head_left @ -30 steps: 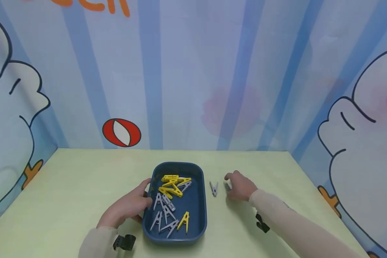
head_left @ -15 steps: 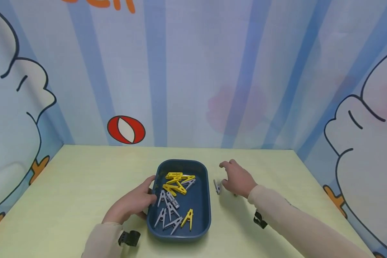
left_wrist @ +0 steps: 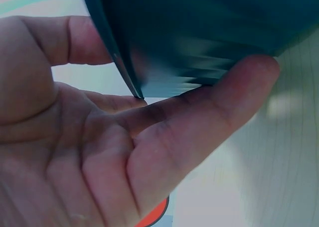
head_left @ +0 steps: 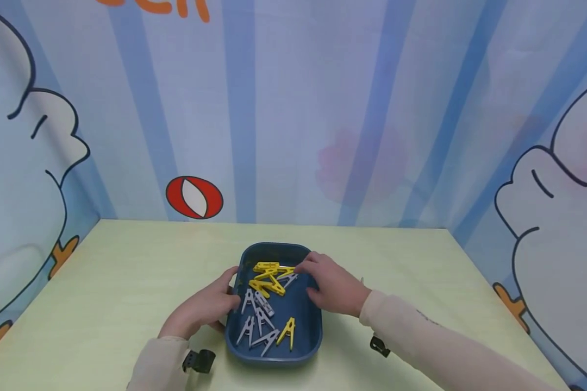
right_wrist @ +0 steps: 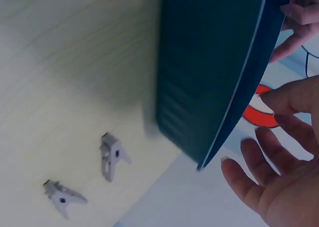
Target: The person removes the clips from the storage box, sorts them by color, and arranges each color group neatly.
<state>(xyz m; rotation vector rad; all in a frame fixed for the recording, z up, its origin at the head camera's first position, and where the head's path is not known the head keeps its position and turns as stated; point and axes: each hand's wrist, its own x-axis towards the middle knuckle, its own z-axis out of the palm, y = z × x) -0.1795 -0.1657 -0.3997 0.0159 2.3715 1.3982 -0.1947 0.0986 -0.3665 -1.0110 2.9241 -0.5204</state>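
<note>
A dark blue plastic bin (head_left: 303, 331) holds several yellow clothespins (head_left: 275, 286), mostly toward its far end, and several grey clothespins (head_left: 263, 304) toward the left and near side. My left hand (head_left: 203, 305) grips the bin's left wall, thumb over the rim and fingers along the outside, as the left wrist view shows. Over the bin's right rim reaches my right hand (head_left: 335, 285), its fingers loosely bent and spread with nothing between them. Two more grey clothespins lie on the table to the right of the bin, a nearer one (right_wrist: 111, 156) and another (right_wrist: 62, 198).
The pale yellow tabletop (head_left: 166, 255) runs back to a blue-striped printed backdrop (head_left: 293, 108). Printed cartoon figures flank it on both sides. A black wrist camera (head_left: 199, 360) sits on the left wrist, another (head_left: 379, 346) on the right.
My right hand has moved left, from beside the clothespins on the table to over the bin's right rim. The left hand keeps its grip, and the head view has shifted slightly.
</note>
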